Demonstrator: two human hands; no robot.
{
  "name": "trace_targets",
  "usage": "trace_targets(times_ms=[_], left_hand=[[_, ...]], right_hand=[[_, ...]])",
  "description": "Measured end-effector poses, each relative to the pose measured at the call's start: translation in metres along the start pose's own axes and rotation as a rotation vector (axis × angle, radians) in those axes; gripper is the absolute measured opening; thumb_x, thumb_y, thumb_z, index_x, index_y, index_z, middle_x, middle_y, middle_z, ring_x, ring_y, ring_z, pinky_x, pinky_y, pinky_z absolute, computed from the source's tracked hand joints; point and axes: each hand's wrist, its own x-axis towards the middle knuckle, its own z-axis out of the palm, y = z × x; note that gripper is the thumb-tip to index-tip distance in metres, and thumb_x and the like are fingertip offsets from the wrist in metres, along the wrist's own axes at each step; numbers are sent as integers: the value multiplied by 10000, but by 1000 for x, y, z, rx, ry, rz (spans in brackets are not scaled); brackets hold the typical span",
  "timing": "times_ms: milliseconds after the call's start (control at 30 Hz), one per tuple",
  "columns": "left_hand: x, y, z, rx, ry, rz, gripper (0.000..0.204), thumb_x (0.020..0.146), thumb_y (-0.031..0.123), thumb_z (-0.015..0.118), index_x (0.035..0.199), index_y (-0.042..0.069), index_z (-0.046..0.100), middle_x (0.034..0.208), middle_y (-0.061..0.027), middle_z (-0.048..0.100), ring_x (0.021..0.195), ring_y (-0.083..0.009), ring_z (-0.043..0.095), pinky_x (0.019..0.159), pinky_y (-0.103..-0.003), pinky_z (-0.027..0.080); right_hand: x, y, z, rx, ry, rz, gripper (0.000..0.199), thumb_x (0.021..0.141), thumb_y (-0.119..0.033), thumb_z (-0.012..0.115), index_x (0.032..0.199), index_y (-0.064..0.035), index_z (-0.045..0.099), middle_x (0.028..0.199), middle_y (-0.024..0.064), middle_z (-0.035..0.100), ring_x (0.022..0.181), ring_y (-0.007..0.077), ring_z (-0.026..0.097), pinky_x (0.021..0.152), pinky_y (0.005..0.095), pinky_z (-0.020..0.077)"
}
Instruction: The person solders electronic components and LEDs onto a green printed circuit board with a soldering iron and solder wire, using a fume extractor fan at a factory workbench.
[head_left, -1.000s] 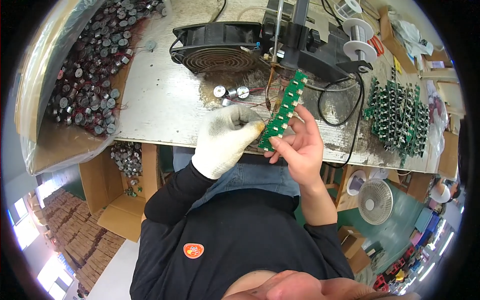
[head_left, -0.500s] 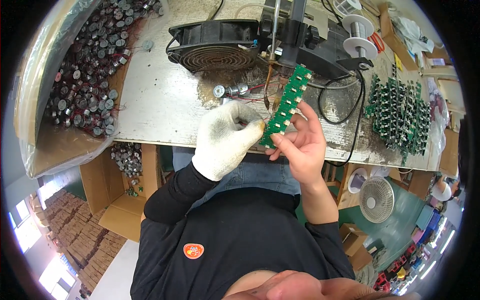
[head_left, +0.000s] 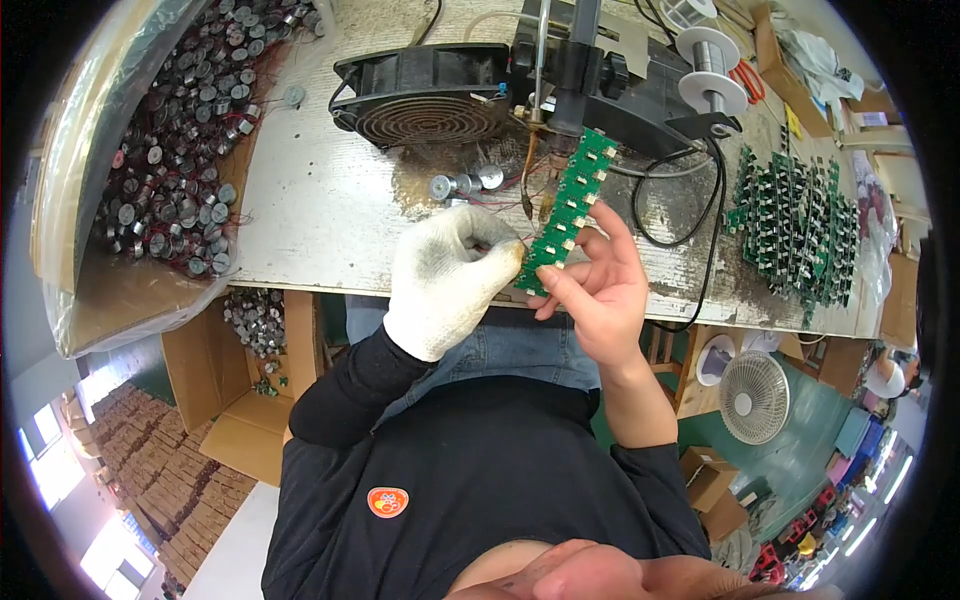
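Observation:
A long green circuit board strip point(head_left: 572, 205) with several small white connectors slants over the bench edge. My right hand point(head_left: 605, 290), bare, pinches its lower end between thumb and fingers. My left hand point(head_left: 445, 280) wears a white knitted glove, its thumb and forefinger closed at the board's left edge on what looks like a thin red wire; the fingertips hide most of it. Small round metal motors point(head_left: 466, 185) with red wires lie just beyond the glove. A soldering stand point(head_left: 577, 75) rises behind the board, its brownish tip end point(head_left: 530, 180) hanging close to the strip's left side.
A black fan point(head_left: 425, 100) sits at the back, beside the stand. Solder wire spools point(head_left: 712, 70) stand at right. A plastic-lined box of motors point(head_left: 175, 170) fills the left; stacked green board strips point(head_left: 795, 230) lie at far right. A black cable point(head_left: 722, 210) loops across the bench.
The view has shifted slightly. The motors beyond the glove now lie in a closer row. Both hands keep nearly the same position and grip on the board and wire.

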Motion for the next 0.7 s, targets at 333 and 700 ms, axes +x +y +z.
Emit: trace_targets(times_ms=[333,700], left_hand=[[-1,1,0,21,15,9,142,779,100,670,829,-32,655,734,-72,651,682,-93,590,629,-246,480],[1,-3,0,9,21,18,151,772,97,670,837,-39,661,736,-92,653,674,-109,601,627,-257,485]], right_hand=[[-1,-1,3,15,14,10,695,800,142,581,1395,-28,264,1075,177,546,676,208,663,504,257,559],[1,-3,4,10,17,35,677,801,135,585,1383,-18,274,1073,178,542,666,201,660,494,249,549]])
